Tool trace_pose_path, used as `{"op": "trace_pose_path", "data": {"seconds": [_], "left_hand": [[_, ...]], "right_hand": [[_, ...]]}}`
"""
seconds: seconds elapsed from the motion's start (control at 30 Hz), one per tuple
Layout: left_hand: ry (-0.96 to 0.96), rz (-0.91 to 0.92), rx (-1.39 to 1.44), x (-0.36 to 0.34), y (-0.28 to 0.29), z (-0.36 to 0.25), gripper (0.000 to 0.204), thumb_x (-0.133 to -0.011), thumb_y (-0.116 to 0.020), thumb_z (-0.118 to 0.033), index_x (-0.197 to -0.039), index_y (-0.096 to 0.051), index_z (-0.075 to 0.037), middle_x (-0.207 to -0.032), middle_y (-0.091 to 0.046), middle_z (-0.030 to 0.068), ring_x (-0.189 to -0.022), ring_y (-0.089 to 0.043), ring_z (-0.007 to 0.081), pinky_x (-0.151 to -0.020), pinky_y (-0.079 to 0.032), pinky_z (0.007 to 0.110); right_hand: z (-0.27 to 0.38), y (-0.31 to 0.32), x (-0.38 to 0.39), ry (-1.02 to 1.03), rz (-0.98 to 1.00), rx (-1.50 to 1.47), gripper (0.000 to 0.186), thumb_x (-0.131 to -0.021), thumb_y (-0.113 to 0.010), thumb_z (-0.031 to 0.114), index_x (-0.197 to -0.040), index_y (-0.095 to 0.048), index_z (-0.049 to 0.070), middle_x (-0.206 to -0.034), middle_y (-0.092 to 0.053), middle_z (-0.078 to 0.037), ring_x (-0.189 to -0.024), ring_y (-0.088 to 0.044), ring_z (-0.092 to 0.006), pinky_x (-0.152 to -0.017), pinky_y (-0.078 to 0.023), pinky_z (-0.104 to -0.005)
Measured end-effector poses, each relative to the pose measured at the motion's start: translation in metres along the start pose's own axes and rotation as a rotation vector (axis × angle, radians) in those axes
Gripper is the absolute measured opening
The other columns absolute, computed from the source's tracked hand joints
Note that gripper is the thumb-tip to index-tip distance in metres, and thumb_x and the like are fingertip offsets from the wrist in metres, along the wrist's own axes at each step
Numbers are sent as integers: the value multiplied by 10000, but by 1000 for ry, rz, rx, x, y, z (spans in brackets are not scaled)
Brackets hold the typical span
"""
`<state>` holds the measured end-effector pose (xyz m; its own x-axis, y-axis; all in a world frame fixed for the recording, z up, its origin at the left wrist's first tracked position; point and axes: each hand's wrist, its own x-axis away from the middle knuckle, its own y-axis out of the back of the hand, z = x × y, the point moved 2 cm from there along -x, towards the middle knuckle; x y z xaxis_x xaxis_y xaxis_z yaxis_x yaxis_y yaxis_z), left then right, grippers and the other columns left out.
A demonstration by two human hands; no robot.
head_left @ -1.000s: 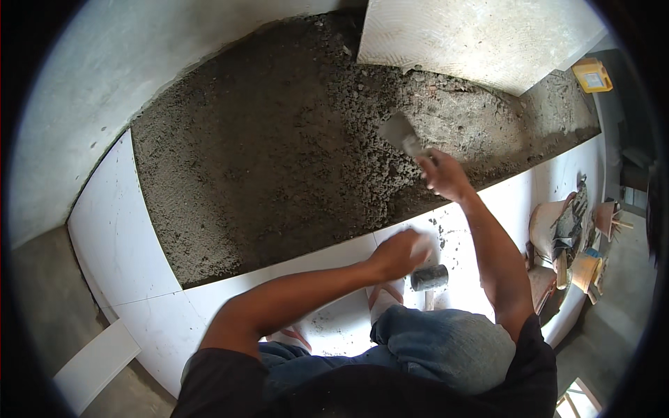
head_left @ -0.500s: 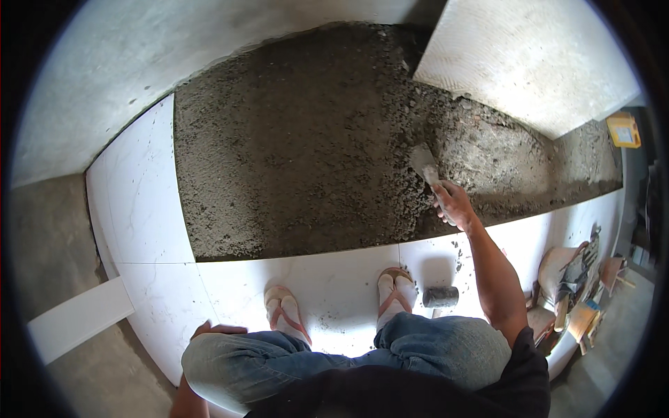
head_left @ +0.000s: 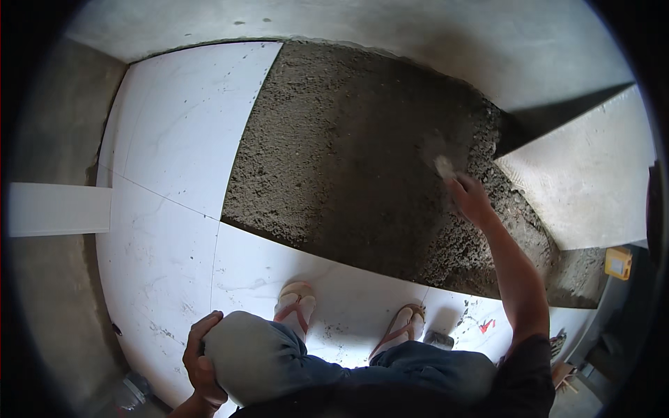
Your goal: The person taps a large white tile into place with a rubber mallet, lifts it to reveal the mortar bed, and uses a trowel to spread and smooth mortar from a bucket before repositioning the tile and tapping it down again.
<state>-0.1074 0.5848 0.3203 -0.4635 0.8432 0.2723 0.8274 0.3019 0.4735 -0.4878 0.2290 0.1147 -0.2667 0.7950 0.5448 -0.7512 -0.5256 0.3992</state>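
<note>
- The right hand (head_left: 472, 200) is clamped on a hand trowel with a pale, smeared handle (head_left: 443, 166); motion blurs its blade into the grey behind, so I cannot tell whether the metal touches.
- That trowel is over the right-hand part of a broad bed of dark grey mortar (head_left: 376, 174), smooth and damp-looking in the middle, grainy along the left, and broken into coarse crumbs near the right forearm.
- The left hand (head_left: 203, 359), well apart from the right, holds no tool; it rests curved against the side of a knee in faded blue denim (head_left: 244, 352).
- Glossy white floor tiles with faint grey veining (head_left: 167, 132) border the mortar on the left and along the near side, with thin straight joints and dark specks of grit.
- On the near tiles stand two feet in tan sandals with reddish straps (head_left: 298, 306); just beside the right one is a dark, blocky mallet head (head_left: 439, 340), partly hidden, and near it a small red scrap (head_left: 486, 325).
- At the right, a large flat pale slab (head_left: 585, 177) stands tilted, with fine ridges along its left edge.
- Below the slab sits a boxy yellow plastic jug (head_left: 618, 263).
- A smooth grey plastered wall (head_left: 362, 21) closes the far side.
</note>
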Motion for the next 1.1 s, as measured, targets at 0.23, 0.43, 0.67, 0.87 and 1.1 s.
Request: {"op": "trace_pose_path", "data": {"seconds": [0.23, 0.43, 0.67, 0.87, 1.1], "left_hand": [[-53, 143, 66, -24, 5, -4, 731, -939, -338, -555, -1224, -498, 98, -1225, -548, 249, -1132, -544, 317, -981, -415, 421], [229, 239, 184, -128, -21, 79, 403, -975, -457, -267, -1245, -544, 20, -1302, -544, 159, -1212, -516, 236, -987, -437, 396], [-791, 196, -596, -317, -215, 92, 525, -921, -588, -288, -1373, -440, -65, -1435, -407, 173, -1371, -326, 344, -1132, -268, 470], [-1400, 345, -1016, -373, -321, 75, 349, -947, -516, -179, -1289, -543, -120, -1428, -453, 61, -1399, -310, 254, -1180, -185, 477], [-748, -76, -890, -417, -274, 106, 297, -961, -485, -166, -1236, -579, -106, -1347, -530, 73, -1351, -391, 241, -1173, -214, 466]], "right_hand": [[59, -69, -90, 439, -178, 524, 410, -935, -551, 350, -1156, -599, 8, -902, -677, -204, -835, -678, -332, -708, -519, -399], [16, -11, -59, 385, -420, 642, 448, -931, -555, 366, -1182, -563, -6, -986, -655, -253, -935, -630, -406, -791, -501, -442], [-61, 21, 85, -341, -233, -5, 356, -986, -498, 386, -1038, -567, 41, -657, -542, -20, -462, -516, -88, -376, -399, -237], [-178, -25, 153, -342, -411, -188, 324, -989, -498, 363, -912, -562, 54, -626, -510, -12, -418, -490, -95, -337, -374, -251], [-241, -2, 188, -389, -484, -344, 325, -947, -574, 383, -954, -588, 58, -568, -508, -15, -390, -471, -96, -344, -387, -253]]}}
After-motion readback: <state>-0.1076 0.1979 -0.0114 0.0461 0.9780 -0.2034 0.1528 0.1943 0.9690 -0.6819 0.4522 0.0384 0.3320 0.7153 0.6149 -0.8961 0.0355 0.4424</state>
